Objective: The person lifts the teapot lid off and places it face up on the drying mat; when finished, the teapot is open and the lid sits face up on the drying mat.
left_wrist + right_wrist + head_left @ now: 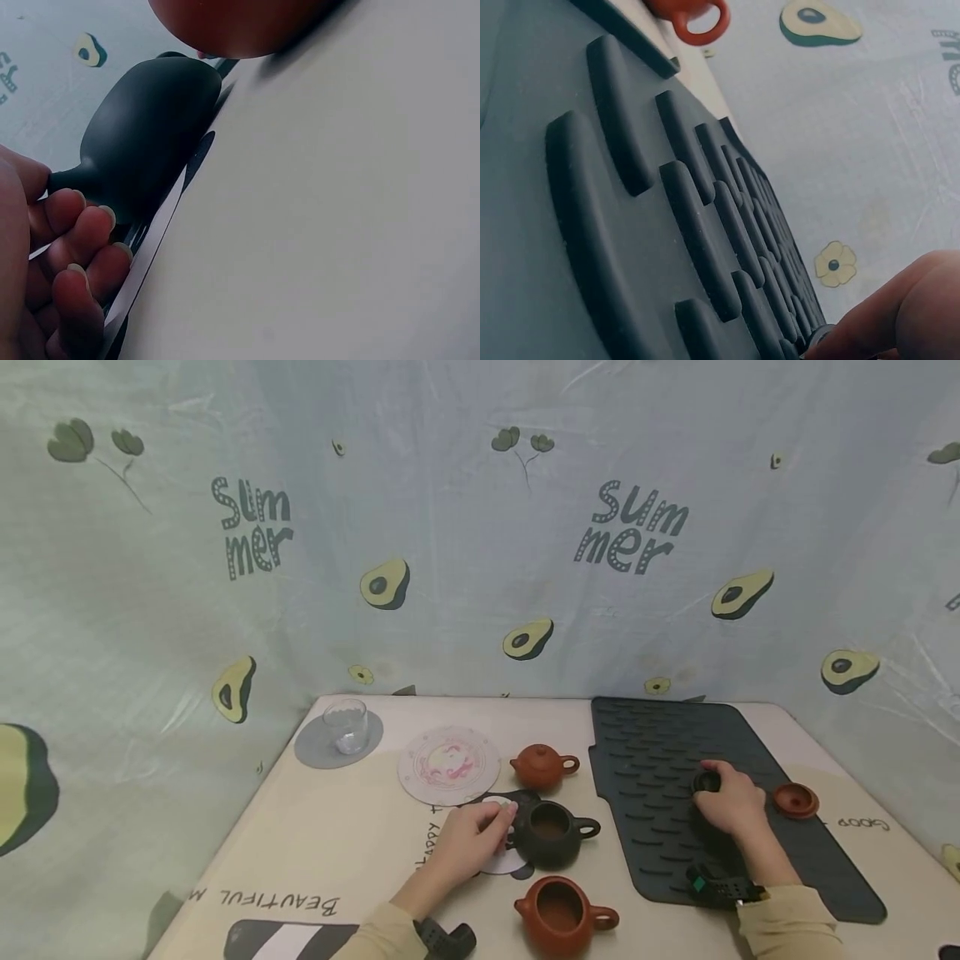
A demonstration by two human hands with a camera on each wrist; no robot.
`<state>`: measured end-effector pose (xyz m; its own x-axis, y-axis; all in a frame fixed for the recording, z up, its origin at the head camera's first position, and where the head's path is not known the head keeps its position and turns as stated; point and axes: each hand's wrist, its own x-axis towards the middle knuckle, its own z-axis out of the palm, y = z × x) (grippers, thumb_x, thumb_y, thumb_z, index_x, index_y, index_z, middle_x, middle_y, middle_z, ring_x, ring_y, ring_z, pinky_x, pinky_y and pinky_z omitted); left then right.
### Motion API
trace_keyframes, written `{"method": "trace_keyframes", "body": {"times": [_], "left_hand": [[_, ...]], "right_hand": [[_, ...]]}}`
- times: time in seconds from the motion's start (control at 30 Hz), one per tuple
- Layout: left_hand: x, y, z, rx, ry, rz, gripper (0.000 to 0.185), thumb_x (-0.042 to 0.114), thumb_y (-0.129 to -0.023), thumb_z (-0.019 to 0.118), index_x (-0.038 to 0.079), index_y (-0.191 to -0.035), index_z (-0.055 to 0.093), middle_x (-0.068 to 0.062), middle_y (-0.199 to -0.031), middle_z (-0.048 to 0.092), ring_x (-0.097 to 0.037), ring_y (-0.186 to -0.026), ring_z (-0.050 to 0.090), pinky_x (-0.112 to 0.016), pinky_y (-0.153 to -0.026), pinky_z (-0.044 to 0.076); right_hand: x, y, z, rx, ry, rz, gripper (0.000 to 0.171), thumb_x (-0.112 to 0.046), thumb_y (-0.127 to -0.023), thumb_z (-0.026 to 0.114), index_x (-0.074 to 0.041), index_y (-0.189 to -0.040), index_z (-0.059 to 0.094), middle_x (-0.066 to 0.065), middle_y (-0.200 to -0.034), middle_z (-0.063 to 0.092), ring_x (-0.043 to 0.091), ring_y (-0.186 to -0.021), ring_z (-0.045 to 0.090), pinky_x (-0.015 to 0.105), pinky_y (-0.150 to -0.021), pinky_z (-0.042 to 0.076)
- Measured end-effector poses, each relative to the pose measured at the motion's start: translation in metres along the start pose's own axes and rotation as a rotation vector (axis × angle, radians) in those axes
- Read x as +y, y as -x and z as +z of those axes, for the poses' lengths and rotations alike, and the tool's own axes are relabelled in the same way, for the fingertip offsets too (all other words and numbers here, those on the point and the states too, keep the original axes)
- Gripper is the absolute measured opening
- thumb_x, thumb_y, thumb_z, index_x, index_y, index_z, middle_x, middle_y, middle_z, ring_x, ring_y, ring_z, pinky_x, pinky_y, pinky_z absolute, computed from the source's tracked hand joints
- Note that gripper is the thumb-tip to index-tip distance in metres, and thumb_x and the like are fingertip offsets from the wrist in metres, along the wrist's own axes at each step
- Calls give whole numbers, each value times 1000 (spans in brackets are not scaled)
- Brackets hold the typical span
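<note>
The dark green lidless clay teapot [553, 833] stands on the cream printed counter [315, 843], its spout side touched by the curled fingers [75, 240] of the left hand [472, 839], which rests over a white round coaster [498, 860]. Its small dark round lid [706, 782] sits on the black ribbed rubber mat [660, 735] to the right, gripped from above by the right hand [731, 802]. Just beside that hand on the mat lies a reddish-brown clay lid [796, 800]. An open reddish-brown teapot [562, 914] stands nearest the person, a lidded one [543, 766] farther back, beside a pink patterned round mat [448, 765]. A clear glass [345, 727] sits on a grey coaster [315, 747].
</note>
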<state>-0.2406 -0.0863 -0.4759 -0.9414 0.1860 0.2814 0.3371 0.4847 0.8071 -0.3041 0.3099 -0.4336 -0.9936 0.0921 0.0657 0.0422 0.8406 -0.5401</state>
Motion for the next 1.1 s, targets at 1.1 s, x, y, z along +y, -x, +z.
{"method": "trace_keyframes", "body": {"times": [1.1], "left_hand": [[2, 0, 0, 7, 7, -18, 46, 49, -105, 53, 21, -69, 59, 12, -59, 54, -7, -61, 51, -26, -57, 40]], "right_hand": [[-1, 6, 2, 255, -103, 67, 59, -18, -95, 64, 12, -141, 42, 40, -138, 42, 60, -125, 36, 70, -103, 14]]}}
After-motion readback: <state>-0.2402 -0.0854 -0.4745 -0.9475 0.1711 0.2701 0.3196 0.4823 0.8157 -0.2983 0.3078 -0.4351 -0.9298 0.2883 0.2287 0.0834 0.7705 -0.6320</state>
